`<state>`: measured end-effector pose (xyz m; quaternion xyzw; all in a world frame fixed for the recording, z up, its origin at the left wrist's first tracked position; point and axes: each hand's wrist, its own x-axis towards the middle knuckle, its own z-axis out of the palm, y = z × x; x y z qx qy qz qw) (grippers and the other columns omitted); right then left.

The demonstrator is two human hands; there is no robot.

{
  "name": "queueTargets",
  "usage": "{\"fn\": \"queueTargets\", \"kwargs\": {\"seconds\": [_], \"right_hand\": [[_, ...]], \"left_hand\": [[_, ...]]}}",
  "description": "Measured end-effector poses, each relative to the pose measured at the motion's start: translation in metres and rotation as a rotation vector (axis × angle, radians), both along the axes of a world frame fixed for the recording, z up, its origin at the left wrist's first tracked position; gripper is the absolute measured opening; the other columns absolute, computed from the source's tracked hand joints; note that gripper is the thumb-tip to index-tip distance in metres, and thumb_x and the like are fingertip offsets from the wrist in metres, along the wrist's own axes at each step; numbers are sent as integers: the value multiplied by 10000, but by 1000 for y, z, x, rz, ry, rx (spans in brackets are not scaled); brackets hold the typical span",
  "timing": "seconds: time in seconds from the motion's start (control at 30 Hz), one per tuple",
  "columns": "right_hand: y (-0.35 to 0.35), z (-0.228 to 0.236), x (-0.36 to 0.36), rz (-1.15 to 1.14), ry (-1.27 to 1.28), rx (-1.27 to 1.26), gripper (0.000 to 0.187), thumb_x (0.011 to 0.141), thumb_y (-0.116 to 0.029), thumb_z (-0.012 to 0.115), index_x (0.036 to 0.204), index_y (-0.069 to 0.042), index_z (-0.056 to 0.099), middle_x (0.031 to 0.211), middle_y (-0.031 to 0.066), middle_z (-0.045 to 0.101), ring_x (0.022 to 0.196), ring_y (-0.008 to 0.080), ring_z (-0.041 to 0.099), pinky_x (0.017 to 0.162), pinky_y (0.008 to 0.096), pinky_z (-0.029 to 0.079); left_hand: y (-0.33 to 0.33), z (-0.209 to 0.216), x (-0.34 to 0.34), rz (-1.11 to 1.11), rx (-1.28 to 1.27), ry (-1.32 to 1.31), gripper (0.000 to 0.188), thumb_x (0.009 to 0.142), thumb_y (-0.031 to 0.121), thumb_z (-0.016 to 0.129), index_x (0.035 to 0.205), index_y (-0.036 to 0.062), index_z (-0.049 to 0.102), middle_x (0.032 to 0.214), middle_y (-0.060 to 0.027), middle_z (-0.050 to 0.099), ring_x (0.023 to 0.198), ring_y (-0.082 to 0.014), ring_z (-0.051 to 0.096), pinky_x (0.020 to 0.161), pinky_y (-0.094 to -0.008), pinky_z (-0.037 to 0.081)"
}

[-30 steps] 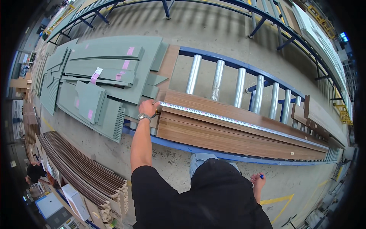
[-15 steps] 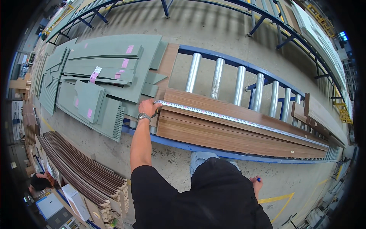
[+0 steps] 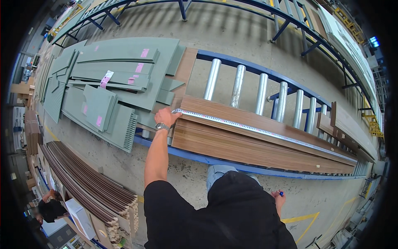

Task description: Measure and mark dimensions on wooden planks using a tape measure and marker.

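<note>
A white measuring tape (image 3: 248,125) stretches lengthwise over a stack of brown wood-grain boards (image 3: 248,146), which lies on a roller conveyor. At the boards' left end, my left hand (image 3: 166,117), with a metal watch on its wrist, has its fingers closed around the tape's end, against the top board's edge. The tape's far end runs to the right end of the boards; its case cannot be made out. Low at my right side, away from the boards, my right hand (image 3: 280,201) is closed around a blue-tipped pen (image 3: 282,194).
Grey-green panels (image 3: 120,50) with pink labels are piled left of the boards. Bare metal rollers (image 3: 237,85) show behind. More boards (image 3: 352,123) stand at the right. Long brown profiles (image 3: 83,178) are stacked at lower left, where another person (image 3: 52,209) stands. Another conveyor (image 3: 248,7) runs along the back.
My left hand has shifted slightly right in the picture, along with the boards' left end, as the view moves a little. The person at lower left has come further into view.
</note>
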<state>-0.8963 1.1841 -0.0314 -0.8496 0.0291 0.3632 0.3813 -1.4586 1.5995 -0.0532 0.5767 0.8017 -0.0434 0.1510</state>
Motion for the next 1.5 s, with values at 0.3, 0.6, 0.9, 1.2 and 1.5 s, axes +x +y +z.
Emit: {"fn": "queueTargets", "kwargs": {"seconds": [0.3,0.6,0.9,1.2,1.5], "right_hand": [[-6,-3,-1,20,-9,-2,249,915,-63,534,1160,-87,500,852,129,657,621,220,666,496,302,519],[-12,-4,-7,16,8,52,238,916,-57,535,1148,-97,501,838,125,652,619,225,663,497,317,517],[-2,16,-22,-65,11,47,192,835,42,593,998,-45,540,808,53,584,679,209,646,633,334,537],[-1,15,-24,-63,22,57,213,831,43,583,1029,-23,537,789,58,579,675,214,645,631,326,532],[-3,9,-21,-56,4,47,254,827,28,576,1073,-19,534,816,78,605,707,230,673,621,336,546]], "left_hand": [[7,4,1,29,-84,-14,601,637,626,775,869,73,739,892,-206,709,885,-381,687,767,-454,543],[8,-6,-2,2,-82,2,599,642,647,764,837,81,739,875,-192,710,868,-376,687,747,-456,550],[11,-3,-1,-6,-87,-46,570,644,625,775,785,76,722,851,-194,704,845,-383,679,747,-463,544],[13,1,3,23,-140,-78,531,694,566,783,913,84,742,972,-192,707,938,-374,676,785,-452,542],[13,8,4,5,-155,-74,526,695,560,784,903,78,741,961,-198,707,938,-378,675,788,-463,541]]}}
